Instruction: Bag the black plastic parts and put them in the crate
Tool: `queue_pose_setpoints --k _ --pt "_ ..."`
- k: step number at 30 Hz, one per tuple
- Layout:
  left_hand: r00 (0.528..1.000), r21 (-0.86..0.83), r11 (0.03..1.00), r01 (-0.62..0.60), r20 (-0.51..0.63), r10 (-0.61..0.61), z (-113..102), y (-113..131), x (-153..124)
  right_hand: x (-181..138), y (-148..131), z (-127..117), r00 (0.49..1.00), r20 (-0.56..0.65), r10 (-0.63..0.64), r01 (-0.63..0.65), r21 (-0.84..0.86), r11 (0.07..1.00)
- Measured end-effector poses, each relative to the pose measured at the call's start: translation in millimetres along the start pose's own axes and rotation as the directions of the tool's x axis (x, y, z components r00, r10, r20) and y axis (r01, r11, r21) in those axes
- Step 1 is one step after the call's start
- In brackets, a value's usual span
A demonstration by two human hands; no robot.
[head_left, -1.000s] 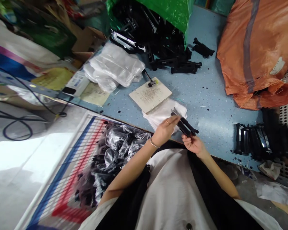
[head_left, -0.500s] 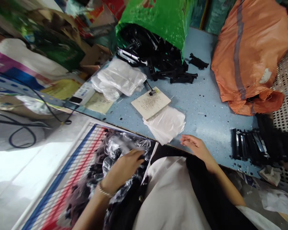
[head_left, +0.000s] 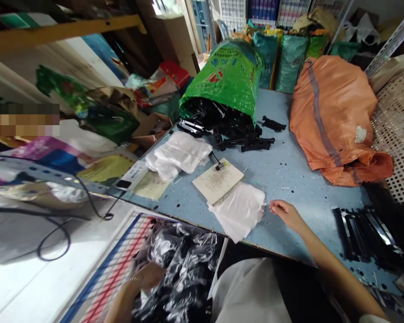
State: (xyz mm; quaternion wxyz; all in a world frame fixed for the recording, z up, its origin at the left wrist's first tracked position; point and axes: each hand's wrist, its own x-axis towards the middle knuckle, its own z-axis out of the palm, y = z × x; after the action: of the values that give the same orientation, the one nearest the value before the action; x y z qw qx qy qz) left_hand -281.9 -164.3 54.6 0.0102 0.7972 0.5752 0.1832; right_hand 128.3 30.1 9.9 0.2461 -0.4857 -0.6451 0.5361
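Note:
My left hand (head_left: 152, 275), smeared by motion, is low over a basket (head_left: 116, 264) of black parts wrapped in clear plastic (head_left: 190, 269). Its fingers are too blurred to read, and I see nothing clearly held. On the blue table, my right hand (head_left: 284, 213) is loosely bent with nothing visible in it. Its fingertips are just right of a stack of thin clear plastic bags (head_left: 240, 211). A beige board (head_left: 217, 181) lies over the stack's far edge, with a small black tool (head_left: 218, 162) on it.
Black parts spill from a green sack (head_left: 229, 76) at the back. More black parts (head_left: 363, 233) are lined up at the right, in front of an orange sack (head_left: 333, 116). Folded plastic bags (head_left: 182, 154) sit at the left. A cable (head_left: 67, 233) hangs by the table edge.
The view has tilted up, showing shelves and sacks behind. My left hand has moved down and left over the basket. My right hand has moved further onto the table, its fingers more bent.

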Motion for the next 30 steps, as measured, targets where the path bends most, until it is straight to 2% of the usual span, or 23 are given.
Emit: queue_pose_setpoints --k 1,3,5,6,8,10,11,13,15,17,21,24,26,28,30 --pt "0.999 -0.046 0.999 0.005 0.033 -0.004 5.7 -8.4 16.8 21.0 -7.3 -3.9 0.998 -0.003 -0.066 0.065 -0.093 0.994" --pt "0.985 -0.205 0.974 0.099 0.162 -0.065 18.7 -21.7 69.0 75.4 -30.0 -10.6 0.979 0.012 -0.205 0.197 -0.324 0.925" --pt "0.938 -0.343 0.899 0.271 0.303 -0.167 33.7 -30.4 143.9 139.0 -58.7 -14.4 0.959 0.056 -0.279 0.255 -0.605 0.754" --pt "0.941 -0.345 0.897 0.277 0.286 -0.18 41.6 -34.0 186.5 170.6 -72.9 -15.5 0.959 0.069 -0.276 0.236 -0.737 0.633" --pt "0.952 -0.308 0.912 0.271 0.224 -0.208 56.8 -42.3 271.3 225.7 -96.3 -17.4 0.961 0.076 -0.266 0.212 -0.818 0.535" --pt "0.938 -0.196 0.92 0.339 0.143 -0.316 70.1 -53.8 342.2 263.5 -108.9 -21.4 0.968 0.082 -0.236 0.188 -0.86 0.475" --pt "0.913 -0.127 0.907 0.401 0.134 -0.384 76.2 -60.2 369.2 275.0 -110.7 -24.7 0.971 0.085 -0.222 0.179 -0.877 0.447" --pt "0.856 -0.027 0.865 0.5 0.163 -0.49 89.2 -70.3 404.8 283.6 -106.1 -33.7 0.974 0.083 -0.212 0.164 -0.902 0.4" --pt "0.837 0.008 0.857 0.516 0.208 -0.506 105.5 -69.5 419.6 275.7 -92.6 -45.7 0.973 0.068 -0.222 0.147 -0.921 0.361" --pt "0.861 0.024 0.881 0.472 0.203 -0.467 125.6 -51.1 420.2 255.2 -72.4 -60.3 0.972 0.042 -0.23 0.121 -0.933 0.339" --pt "0.907 0.097 0.917 0.387 0.14 -0.398 163.6 29.0 398.0 194.5 -20.5 -99.0 0.955 -0.013 -0.296 0.076 -0.955 0.286" --pt "0.933 0.125 0.938 0.324 0.124 -0.338 175.4 81.8 376.2 149.2 13.6 -133.9 0.924 0.008 -0.383 0.123 -0.953 0.278" --pt "0.935 0.116 0.942 0.316 0.127 -0.33 174.7 96.1 366.9 123.1 26.0 -154.7 0.922 0.018 -0.387 0.175 -0.91 0.376" --pt "0.921 0.102 0.929 0.356 0.131 -0.367 170.2 98.2 363.2 99.5 28.5 -167.9 0.924 -0.012 -0.382 0.212 -0.816 0.538" --pt "0.904 0.048 0.91 0.412 0.105 -0.415 163.4 100.2 361.3 76.9 22.7 -168.6 0.923 -0.091 -0.373 0.227 -0.654 0.721"
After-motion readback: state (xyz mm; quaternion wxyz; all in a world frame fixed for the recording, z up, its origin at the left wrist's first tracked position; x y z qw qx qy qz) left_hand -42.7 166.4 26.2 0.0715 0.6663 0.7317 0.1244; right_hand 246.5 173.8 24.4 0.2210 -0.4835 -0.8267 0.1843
